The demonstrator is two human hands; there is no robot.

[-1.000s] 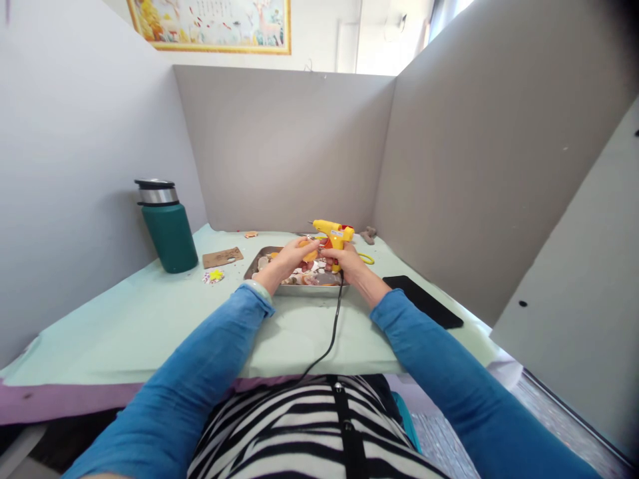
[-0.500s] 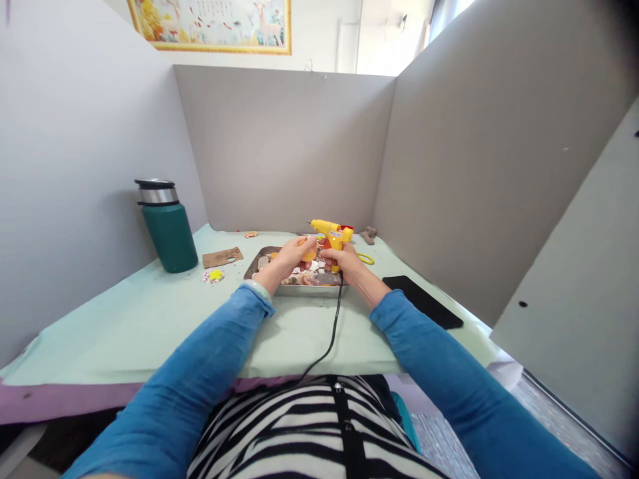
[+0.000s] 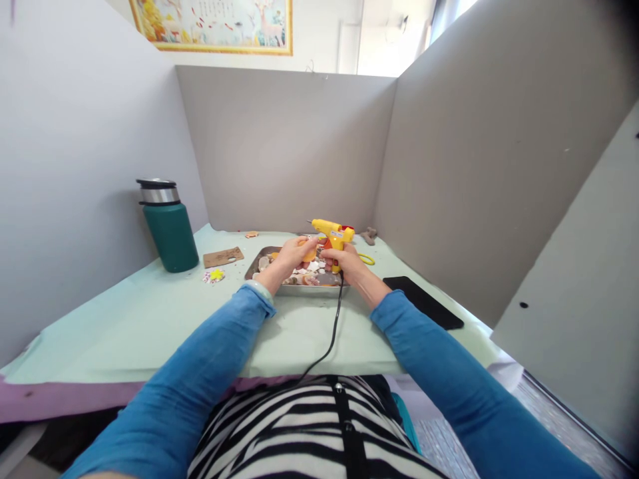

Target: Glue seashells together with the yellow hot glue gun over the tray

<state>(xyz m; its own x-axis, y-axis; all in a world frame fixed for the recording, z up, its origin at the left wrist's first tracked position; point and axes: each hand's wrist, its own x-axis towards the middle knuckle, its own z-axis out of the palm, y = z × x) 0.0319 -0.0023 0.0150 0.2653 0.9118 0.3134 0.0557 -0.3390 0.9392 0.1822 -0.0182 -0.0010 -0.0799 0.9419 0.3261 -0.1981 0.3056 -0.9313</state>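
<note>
In my right hand (image 3: 344, 259) is a yellow hot glue gun (image 3: 333, 233), its nozzle pointing left and its black cord (image 3: 335, 326) running down over the table edge. My left hand (image 3: 293, 254) is closed on a flat orange piece (image 3: 309, 254), perhaps a shell; fingers hide part of it. Both hands are above a metal tray (image 3: 319, 291) that holds many shell-like pieces (image 3: 309, 279) in white, brown and orange. The gun's nozzle is close above the left hand, apart from the orange piece. Yellow-handled scissors, by their look, show one loop (image 3: 367, 259) beside the tray.
On the left stand a green bottle (image 3: 172, 236), a brown card (image 3: 223, 257) and a small yellow flower-like piece (image 3: 216, 274). A black flat pad (image 3: 423, 303) lies at the right. A brown lump (image 3: 369, 235) sits at the back. Grey partitions (image 3: 294, 146) surround the table.
Almost nothing differs. Both hands keep their hold on the glue gun and the orange piece, with only a tiny shift of the whole view.
</note>
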